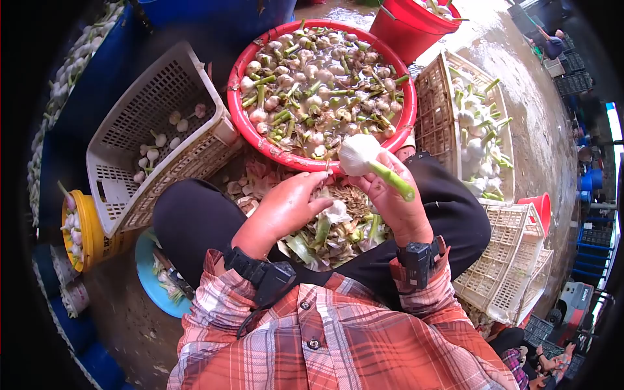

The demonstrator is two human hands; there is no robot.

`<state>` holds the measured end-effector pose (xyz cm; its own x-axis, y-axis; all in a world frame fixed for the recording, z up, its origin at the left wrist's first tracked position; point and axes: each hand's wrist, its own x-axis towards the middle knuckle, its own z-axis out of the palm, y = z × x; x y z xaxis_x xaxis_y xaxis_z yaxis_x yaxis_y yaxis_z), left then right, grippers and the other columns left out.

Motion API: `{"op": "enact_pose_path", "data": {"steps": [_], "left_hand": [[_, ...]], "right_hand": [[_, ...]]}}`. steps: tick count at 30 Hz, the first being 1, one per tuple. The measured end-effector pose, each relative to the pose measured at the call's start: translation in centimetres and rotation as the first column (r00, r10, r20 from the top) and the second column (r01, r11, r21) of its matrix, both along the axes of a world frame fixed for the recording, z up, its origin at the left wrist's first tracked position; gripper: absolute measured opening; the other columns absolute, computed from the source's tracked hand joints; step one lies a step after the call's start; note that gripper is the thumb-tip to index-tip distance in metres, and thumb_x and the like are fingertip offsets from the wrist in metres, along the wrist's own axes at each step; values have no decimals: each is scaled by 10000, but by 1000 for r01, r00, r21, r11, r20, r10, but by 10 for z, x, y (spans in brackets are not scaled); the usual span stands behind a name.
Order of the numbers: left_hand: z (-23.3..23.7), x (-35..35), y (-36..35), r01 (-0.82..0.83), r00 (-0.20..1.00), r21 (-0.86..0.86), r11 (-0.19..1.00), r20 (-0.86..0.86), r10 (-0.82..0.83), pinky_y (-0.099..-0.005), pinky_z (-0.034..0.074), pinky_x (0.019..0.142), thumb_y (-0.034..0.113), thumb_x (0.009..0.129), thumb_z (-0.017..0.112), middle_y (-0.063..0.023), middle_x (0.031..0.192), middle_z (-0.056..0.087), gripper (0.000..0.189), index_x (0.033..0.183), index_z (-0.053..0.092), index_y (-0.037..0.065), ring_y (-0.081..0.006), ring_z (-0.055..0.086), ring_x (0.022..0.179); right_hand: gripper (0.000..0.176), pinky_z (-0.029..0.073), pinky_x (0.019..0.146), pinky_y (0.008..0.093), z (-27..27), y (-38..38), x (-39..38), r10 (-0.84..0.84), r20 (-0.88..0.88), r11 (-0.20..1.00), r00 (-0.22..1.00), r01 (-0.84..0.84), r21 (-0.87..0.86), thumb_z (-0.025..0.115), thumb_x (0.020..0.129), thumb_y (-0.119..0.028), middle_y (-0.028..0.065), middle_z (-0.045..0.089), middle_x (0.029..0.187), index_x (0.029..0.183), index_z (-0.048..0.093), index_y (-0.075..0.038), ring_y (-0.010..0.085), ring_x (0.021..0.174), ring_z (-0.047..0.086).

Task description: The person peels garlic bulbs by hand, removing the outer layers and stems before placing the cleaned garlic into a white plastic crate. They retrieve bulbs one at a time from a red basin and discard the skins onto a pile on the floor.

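My right hand grips a peeled white garlic bulb with a short green stem, holding it over the near rim of a red tub. Beside it, my left hand has its fingers curled together close to the rim; what they pinch, if anything, I cannot make out. In the tub, many unpeeled garlic bulbs with cut green stems float in murky water. Beneath my hands, between my legs, lies a heap of garlic peelings.
On the left stand a white crate with a few bulbs, a yellow bucket and a blue basin. To the right are a crate of cleaned garlic, stacked crates and a red bucket. Another person is farther off.
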<state>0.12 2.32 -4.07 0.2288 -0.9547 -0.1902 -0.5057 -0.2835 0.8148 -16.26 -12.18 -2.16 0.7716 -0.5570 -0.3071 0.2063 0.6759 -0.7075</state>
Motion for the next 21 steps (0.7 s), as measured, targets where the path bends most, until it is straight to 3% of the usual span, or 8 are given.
{"op": "enact_pose_path", "data": {"steps": [2, 5, 8, 9, 11, 18, 19, 21], "left_hand": [[22, 5, -7, -185, 964, -39, 982, -201, 174, -312, 532, 896, 178, 892, 743, -109, 1225, 650, 537, 1371, 558, 21, -168, 665, 1029], [27, 1, -17, -371, 820, -302, 878, -549, 158, -284, 544, 810, 147, 868, 775, -87, 1131, 675, 468, 1278, 616, -10, -143, 670, 892], [13, 5, -17, -311, 812, -80, 947, -540, 221, -249, 563, 718, 118, 931, 709, -29, 923, 703, 205, 1075, 674, -24, -93, 674, 804], [11, 8, -16, -319, 910, -84, 944, -306, 280, -239, 557, 684, 114, 949, 685, -17, 848, 698, 146, 976, 686, -29, -89, 672, 736], [10, 12, -13, -312, 893, -23, 950, -348, 285, -241, 560, 691, 123, 960, 673, -24, 842, 698, 153, 958, 684, -29, -93, 686, 776], [7, 4, -20, -430, 900, -329, 841, -229, 371, -352, 467, 655, 155, 862, 734, -83, 738, 601, 302, 638, 601, 2, -218, 586, 701], [8, 6, -21, -382, 924, -396, 835, -188, 333, -332, 483, 650, 134, 835, 760, -69, 752, 611, 264, 687, 579, 11, -191, 592, 686], [14, 1, -20, -458, 847, -160, 874, -379, 374, -308, 507, 659, 133, 823, 774, -64, 762, 626, 224, 784, 581, 24, -158, 602, 673]], "right_hand": [[457, 545, 969, 376, -5, 6, -7, 4, -23, 1000, 1000, -4, 28, 599, 1012, -241, 132, 608, 1284, 1368, 491, 24, 223, 1156, 628], [471, 521, 993, 375, -13, 11, -5, -28, -56, 997, 998, 32, 76, 612, 1006, -272, 119, 622, 1246, 1371, 492, 0, 214, 1152, 621], [435, 550, 910, 329, -22, 8, 1, -44, -25, 970, 999, 49, 239, 608, 1012, -279, 111, 636, 1199, 1346, 514, -16, 194, 1054, 637], [436, 552, 938, 336, -20, 6, 1, -85, 38, 943, 996, 69, 325, 609, 1010, -246, 131, 614, 1251, 1359, 497, -10, 230, 1121, 627], [446, 532, 1007, 370, -12, 6, 2, -151, -2, 980, 988, 150, 133, 613, 1004, -206, 155, 573, 1320, 1375, 474, -1, 270, 1202, 597], [443, 506, 1025, 403, -17, -6, 16, -30, -34, 999, 999, 31, 15, 632, 976, -130, 146, 580, 1325, 1373, 464, -30, 272, 1222, 595], [473, 516, 1008, 386, -18, -13, 18, 4, -36, 997, 999, -2, 71, 613, 992, -176, 149, 583, 1332, 1410, 441, -35, 277, 1216, 603], [424, 544, 960, 406, -17, -40, 25, -12, -84, 991, 996, 24, 135, 586, 1010, -229, 154, 628, 1263, 1379, 493, -42, 282, 1123, 652]]}}
